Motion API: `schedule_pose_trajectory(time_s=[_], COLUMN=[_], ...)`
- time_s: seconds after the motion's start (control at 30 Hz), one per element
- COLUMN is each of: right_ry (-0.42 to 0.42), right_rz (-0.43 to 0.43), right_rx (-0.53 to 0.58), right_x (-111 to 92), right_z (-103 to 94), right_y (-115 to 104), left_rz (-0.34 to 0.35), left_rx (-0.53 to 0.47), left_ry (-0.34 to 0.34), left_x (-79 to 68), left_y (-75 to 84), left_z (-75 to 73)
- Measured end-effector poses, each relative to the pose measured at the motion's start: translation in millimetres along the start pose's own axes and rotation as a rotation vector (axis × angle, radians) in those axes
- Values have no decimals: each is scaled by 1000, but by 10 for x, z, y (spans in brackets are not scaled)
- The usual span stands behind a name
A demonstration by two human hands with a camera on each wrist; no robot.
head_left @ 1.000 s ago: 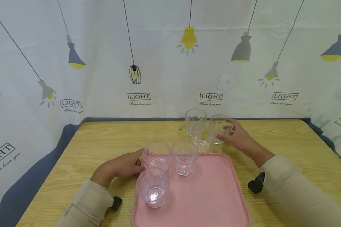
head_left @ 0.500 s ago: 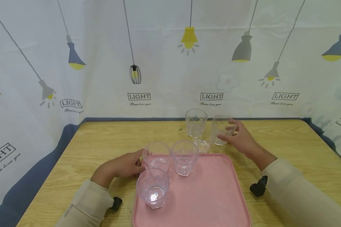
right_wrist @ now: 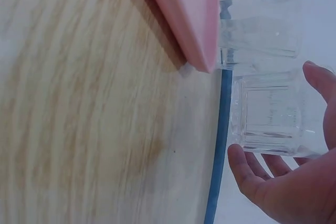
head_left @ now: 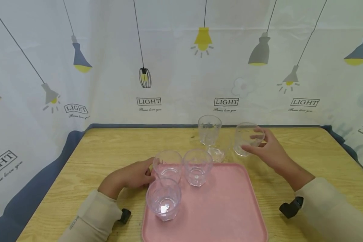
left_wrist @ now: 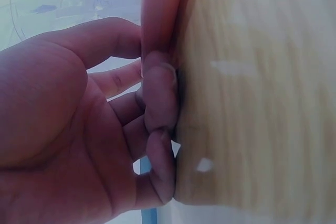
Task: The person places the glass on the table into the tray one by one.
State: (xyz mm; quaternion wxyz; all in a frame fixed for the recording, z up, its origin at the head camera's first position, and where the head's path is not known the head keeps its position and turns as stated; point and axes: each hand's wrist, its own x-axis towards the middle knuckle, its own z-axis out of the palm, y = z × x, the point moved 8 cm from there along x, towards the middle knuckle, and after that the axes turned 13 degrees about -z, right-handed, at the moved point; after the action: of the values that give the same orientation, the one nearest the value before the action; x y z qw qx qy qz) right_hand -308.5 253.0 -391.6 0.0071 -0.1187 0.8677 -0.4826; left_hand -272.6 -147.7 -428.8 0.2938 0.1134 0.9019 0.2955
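Note:
My right hand [head_left: 275, 151] grips a clear glass [head_left: 243, 137] from its right side, behind the pink tray [head_left: 217, 208]. In the right wrist view the thumb and fingers lie on opposite sides of this glass [right_wrist: 270, 111]. At the tray's back left corner, my left hand [head_left: 133, 174] holds the rim; in the left wrist view its thumb and curled fingers meet at the tray's edge [left_wrist: 160, 9]. Three clear glasses stand upright on the tray's left half: one at the back left [head_left: 168, 168], one beside it [head_left: 197, 169], and one in front [head_left: 164, 201].
Behind the tray stands another clear glass [head_left: 209, 129], and a faint clear glass base [head_left: 216, 154] shows between it and the tray. The wooden table [head_left: 109, 144] ends at a printed cloth backdrop [head_left: 181, 67]. A small black device [head_left: 291, 207] sits at the right cuff.
My right hand has moved to the right with the glass, widening the gap to the glasses behind the tray. The left hand and the glasses on the tray have stayed put.

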Motion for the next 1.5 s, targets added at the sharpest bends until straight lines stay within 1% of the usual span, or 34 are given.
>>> schedule_pose_trajectory(time_s=[0.17, 0.3, 0.43, 0.5, 0.7, 0.9, 1.03, 1.27, 1.5], right_ry=[-7, -17, -28, -26, -25, -59, -77, -132, -189], right_rz=[-20, -38, -62, -84, -147, -157, -190, -208, -297], right_rx=[-2, -20, -32, -17, 94, 147, 195, 280, 314], right_x=[-115, -252, -386, -445, -581, -713, -792, -933, -1026], right_z=[-11, 6, 46, 80, 233, 388, 496, 712, 897], right_y=[-110, -214, -304, -345, -458, -581, -679, -819, -996], left_rz=[4, 4, 3, 3, -2, -8, -12, -18, -12], left_rx=[-5, -5, 6, 8, 7, 0, -8, -18, -23], left_ry=[2, 3, 8, 9, 6, 0, -1, -4, -4], left_x=[-7, -7, 0, 4, 1, 8, 10, -5, -4], left_y=[-8, -7, -12, -13, -10, -23, -29, -23, -20], left_z=[-1, 3, 2, 2, -2, -1, -4, -1, -2])
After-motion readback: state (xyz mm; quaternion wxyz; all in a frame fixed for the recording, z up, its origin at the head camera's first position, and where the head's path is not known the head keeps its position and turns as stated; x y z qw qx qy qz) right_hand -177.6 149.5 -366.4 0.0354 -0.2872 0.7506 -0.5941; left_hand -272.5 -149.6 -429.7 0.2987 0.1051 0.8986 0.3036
